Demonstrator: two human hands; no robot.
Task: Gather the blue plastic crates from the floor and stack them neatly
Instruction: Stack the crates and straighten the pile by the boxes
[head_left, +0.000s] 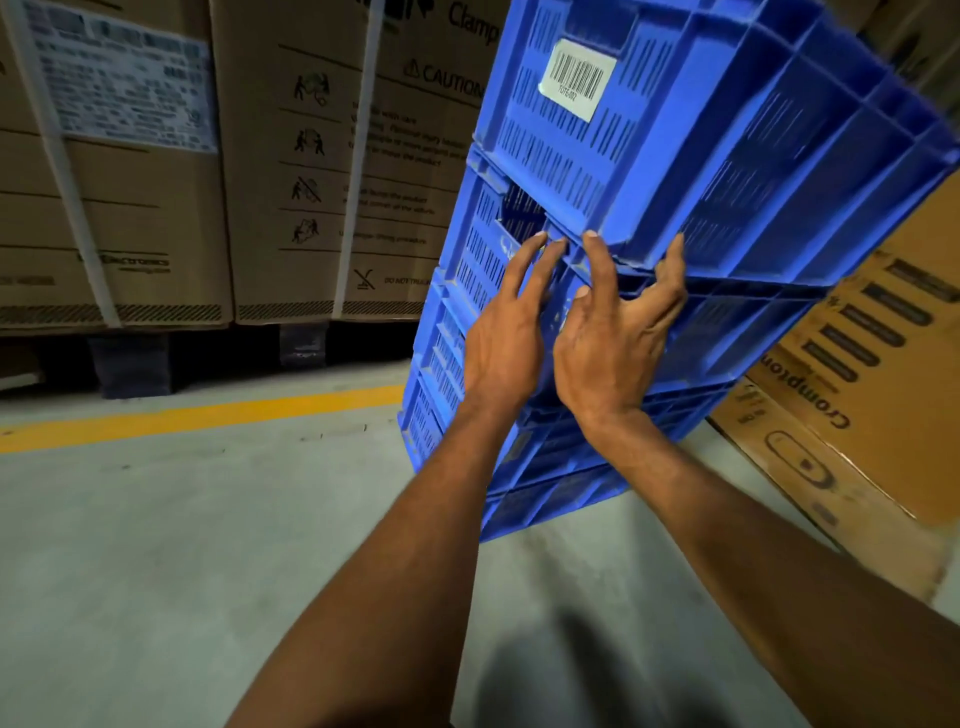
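Observation:
A stack of several blue plastic crates (519, 457) stands on the concrete floor right of centre. The top crate (701, 135) carries a white barcode label (577, 79) and sits askew on the one below. Both hands reach its lower near corner. My left hand (506, 332) has its fingers spread, the tips touching the crate's bottom rim. My right hand (613, 343) is beside it, its fingers curled up against the same rim. Neither hand closes around anything.
Large strapped cardboard cartons (171, 156) on dark pallets stand behind at left. More cartons (852, 364) lean at the right of the stack. A yellow floor line (197, 415) runs across the grey concrete floor (208, 571).

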